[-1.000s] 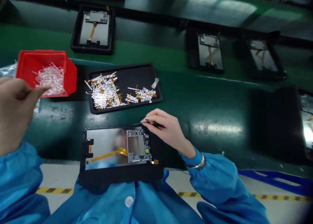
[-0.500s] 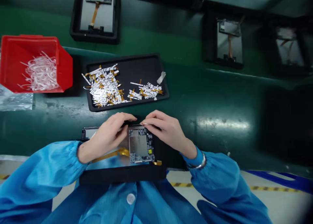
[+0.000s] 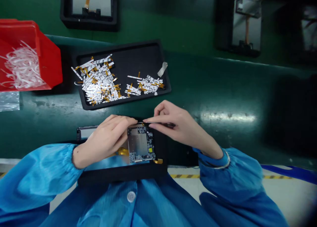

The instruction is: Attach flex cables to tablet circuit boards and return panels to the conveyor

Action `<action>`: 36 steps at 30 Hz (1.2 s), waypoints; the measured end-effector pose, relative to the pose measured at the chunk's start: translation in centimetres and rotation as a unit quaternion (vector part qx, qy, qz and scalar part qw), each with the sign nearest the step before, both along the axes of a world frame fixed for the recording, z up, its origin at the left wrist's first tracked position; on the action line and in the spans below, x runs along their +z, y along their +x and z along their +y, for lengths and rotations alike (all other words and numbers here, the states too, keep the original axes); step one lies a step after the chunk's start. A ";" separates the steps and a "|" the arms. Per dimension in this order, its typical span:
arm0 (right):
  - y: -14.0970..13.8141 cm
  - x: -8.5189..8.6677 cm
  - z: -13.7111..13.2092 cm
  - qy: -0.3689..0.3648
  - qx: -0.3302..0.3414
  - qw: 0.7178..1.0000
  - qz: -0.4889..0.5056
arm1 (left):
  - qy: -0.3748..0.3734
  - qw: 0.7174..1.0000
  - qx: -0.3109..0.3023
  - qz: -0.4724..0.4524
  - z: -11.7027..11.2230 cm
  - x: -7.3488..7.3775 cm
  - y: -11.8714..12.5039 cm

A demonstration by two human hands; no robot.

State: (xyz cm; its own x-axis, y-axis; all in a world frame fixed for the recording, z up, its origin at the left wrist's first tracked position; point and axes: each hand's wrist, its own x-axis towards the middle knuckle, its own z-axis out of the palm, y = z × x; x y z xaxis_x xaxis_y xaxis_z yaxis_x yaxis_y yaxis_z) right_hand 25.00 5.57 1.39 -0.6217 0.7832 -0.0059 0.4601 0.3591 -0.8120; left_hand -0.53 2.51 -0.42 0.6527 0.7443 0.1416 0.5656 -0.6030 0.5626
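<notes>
An opened tablet (image 3: 106,163) lies in front of me in a black holder (image 3: 121,176), its circuit board (image 3: 138,144) showing at the right. Across the tablet rests my left hand (image 3: 106,134), fingers bent and close together, tips at the upper edge near the board. What those fingertips pinch or press is hidden. My right hand (image 3: 178,123) closes on slim dark tweezers (image 3: 159,123), whose tips reach that same upper edge. A small orange piece shows beside the tips. An orange ribbon cable (image 3: 123,151) emerges from under my left hand.
Beyond my hands sits a black tray (image 3: 133,55) with white flex strips (image 3: 99,83) in piles. At the left stands a red bin (image 3: 51,62) of white strips. Further holders with opened tablets (image 3: 91,6) (image 3: 247,25) line the green surface at the back.
My left fingers have come together along the tablet's upper edge. The right hand has turned and its tweezers show more plainly. The view has shifted slightly, so the bin and tray appear higher and further left.
</notes>
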 end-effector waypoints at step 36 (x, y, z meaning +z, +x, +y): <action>-2.0 -2.9 0.0 -0.280 -0.206 0.902 0.258 | -0.052 0.997 0.020 -0.053 1.9 0.9 2.4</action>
State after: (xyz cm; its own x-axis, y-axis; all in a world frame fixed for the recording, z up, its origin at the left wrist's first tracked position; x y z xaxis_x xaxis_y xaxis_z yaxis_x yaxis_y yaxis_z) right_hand 23.01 5.62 -1.52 -0.3120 0.9122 -0.2654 -0.0292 -0.2885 -0.9570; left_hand 1.82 4.41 0.46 0.6075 0.7837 0.1297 0.5218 -0.5167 0.6788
